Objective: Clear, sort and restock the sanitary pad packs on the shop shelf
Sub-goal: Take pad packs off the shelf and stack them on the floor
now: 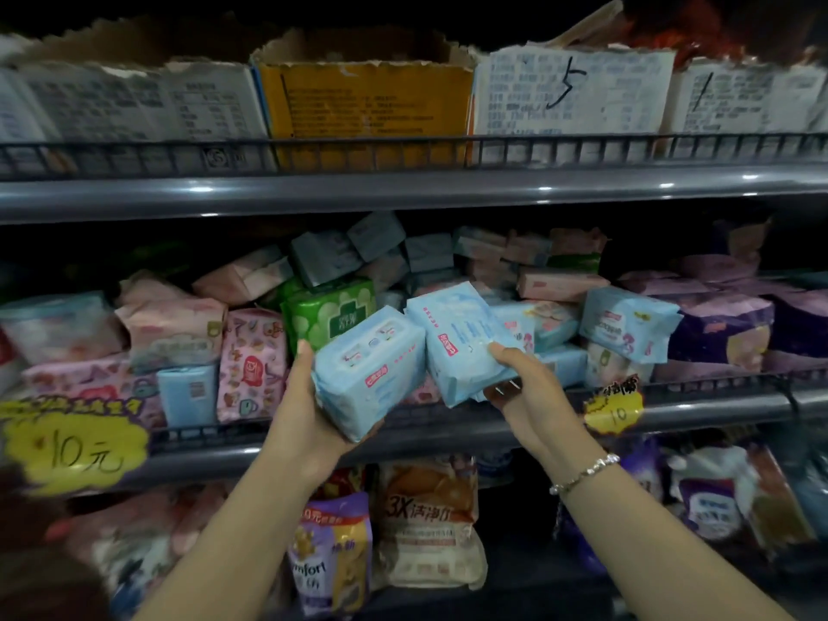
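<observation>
Fingers (304, 351) of each hand are curled round a blue pack (369, 367); sorting is judged barely begun, the shelf (448, 428) left jumbled

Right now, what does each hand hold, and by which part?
The left hand holds a light blue pad pack from below, at its lower left end. The right hand grips another light blue pad pack by its lower right edge.
</observation>
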Motion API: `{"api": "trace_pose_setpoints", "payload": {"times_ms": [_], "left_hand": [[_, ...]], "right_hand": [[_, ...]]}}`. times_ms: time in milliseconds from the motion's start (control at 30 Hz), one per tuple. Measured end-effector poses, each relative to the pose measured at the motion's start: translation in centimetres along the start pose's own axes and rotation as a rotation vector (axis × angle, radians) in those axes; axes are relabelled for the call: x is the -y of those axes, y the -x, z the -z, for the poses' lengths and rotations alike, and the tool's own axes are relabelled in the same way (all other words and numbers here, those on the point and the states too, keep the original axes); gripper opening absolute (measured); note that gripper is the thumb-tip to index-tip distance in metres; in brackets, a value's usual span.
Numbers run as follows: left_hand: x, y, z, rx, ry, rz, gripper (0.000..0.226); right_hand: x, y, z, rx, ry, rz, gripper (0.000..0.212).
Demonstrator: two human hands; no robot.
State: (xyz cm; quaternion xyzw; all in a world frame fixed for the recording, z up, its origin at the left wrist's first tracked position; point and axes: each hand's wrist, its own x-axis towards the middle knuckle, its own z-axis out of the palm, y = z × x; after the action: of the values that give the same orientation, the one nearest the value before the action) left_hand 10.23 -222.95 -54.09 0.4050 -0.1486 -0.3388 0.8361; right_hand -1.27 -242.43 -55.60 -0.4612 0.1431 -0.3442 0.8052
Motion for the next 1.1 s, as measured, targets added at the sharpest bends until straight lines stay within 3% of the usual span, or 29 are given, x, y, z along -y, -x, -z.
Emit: {"api": "trace_pose_setpoints", "payload": {"times_ms": [100, 167, 467, 633, 767, 933, 1033, 1100], "left_hand": [[1.1, 1.8, 2.3, -0.019, -0.036, 0.031, 0.04], [1.8, 3.0, 4.1, -0.031, -0.044, 0.076, 0.039], [8.0, 5.8, 13.8, -0.136, -0.11, 0.358, 0.058], [12.3, 6.8, 18.1, -0.236, -0.139, 0.523, 0.027], [15.6, 6.8, 21.8, -0.321, -0.108, 0.645, 0.04], [19.9, 6.2, 25.4, -0.272, -0.346, 0.836, 0.027], [22.5, 5.3, 27.0, -0.213, -0.57, 0.854, 0.037], [24.3, 4.2, 28.4, -0.2, -0.737, 0.799, 0.057]], "right_hand": [[-2.1, 2.2, 0.5, 0.103, -0.057, -0.102, 0.044], [-3.6, 3.4, 0.9, 0.132, -0.102, -0.152, 0.051], [-11.9, 8.0, 4.1, 0.009, 0.171, -0.151, 0.038], [-16.5, 9.6, 7.6, 0.038, 0.318, -0.249, 0.034], [-19.8, 10.0, 10.7, 0.027, 0.42, -0.347, 0.026], [-23.7, 9.6, 14.6, 0.066, 0.622, -0.465, 0.038], [-26.0, 9.4, 16.6, 0.036, 0.725, -0.507, 0.046], [-27.1, 9.2, 17.7, 0.049, 0.835, -0.51, 0.052]]}}
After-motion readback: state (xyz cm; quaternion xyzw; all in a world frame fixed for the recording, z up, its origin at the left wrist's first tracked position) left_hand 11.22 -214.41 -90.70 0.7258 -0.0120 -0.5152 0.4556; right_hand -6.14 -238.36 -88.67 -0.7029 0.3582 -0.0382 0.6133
